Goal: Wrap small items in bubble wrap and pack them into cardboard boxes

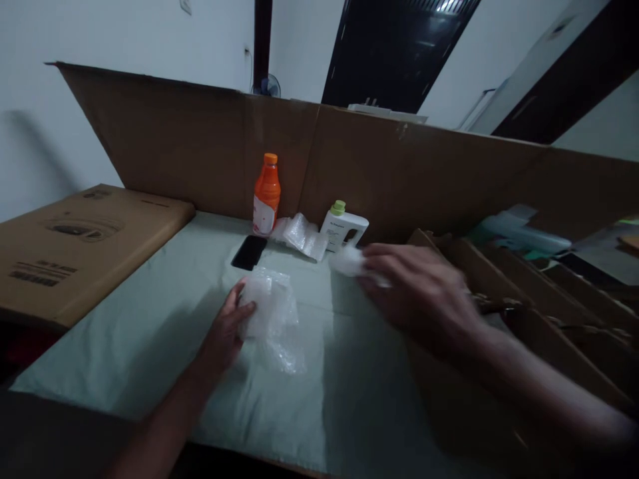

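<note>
My left hand (pixel 232 316) is closed on a loose bundle of clear bubble wrap (pixel 274 322) over the middle of the cloth. My right hand (pixel 419 283), smeared by motion, pinches a smaller whitish, see-through piece that looks like bubble wrap (pixel 348 261). That piece is in front of a white bottle (pixel 344 226) with a green cap and a handle. Another folded strip of bubble wrap (pixel 302 236) lies between this bottle and an orange bottle (pixel 267 196) with a white label. A black phone (pixel 249 252) lies flat just beyond my left hand.
A pale green cloth (pixel 164 319) covers the table. Upright cardboard (pixel 200 150) walls off the back. A flat cardboard box (pixel 90 239) lies at the left. Cardboard compartments (pixel 499 279) stand at the right, with a translucent bluish item (pixel 524 233) on top.
</note>
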A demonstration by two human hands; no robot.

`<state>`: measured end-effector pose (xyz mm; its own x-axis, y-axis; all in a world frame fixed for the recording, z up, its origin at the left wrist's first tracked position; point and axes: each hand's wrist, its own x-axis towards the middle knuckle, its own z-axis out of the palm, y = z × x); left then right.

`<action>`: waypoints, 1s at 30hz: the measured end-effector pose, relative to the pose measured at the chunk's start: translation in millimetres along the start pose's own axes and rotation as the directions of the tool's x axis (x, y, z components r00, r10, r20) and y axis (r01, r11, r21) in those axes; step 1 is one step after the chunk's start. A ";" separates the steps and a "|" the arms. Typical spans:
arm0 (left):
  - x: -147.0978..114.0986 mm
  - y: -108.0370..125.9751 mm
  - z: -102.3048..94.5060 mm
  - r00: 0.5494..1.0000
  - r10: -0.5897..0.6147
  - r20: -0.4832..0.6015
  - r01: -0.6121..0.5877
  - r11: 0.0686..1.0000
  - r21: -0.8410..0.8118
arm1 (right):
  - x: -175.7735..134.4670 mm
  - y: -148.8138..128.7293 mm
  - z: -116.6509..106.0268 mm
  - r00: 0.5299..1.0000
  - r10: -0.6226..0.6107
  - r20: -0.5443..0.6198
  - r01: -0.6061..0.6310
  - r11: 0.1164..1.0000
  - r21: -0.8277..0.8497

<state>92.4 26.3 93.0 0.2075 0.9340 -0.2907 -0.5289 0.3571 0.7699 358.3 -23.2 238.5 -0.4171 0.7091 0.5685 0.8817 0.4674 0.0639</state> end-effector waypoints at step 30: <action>157.3 53.9 117.6 0.750 0.354 0.559 -0.547 0.807 0.222 | -127.5 -25.8 206.6 0.857 0.486 0.169 -0.501 0.715 0.487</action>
<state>193.3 191.8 155.6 0.4287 0.8232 0.3723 -0.3574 -0.2239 0.9067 343.2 -16.6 -5.1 0.0339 0.9243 0.3801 0.7323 0.2359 -0.6389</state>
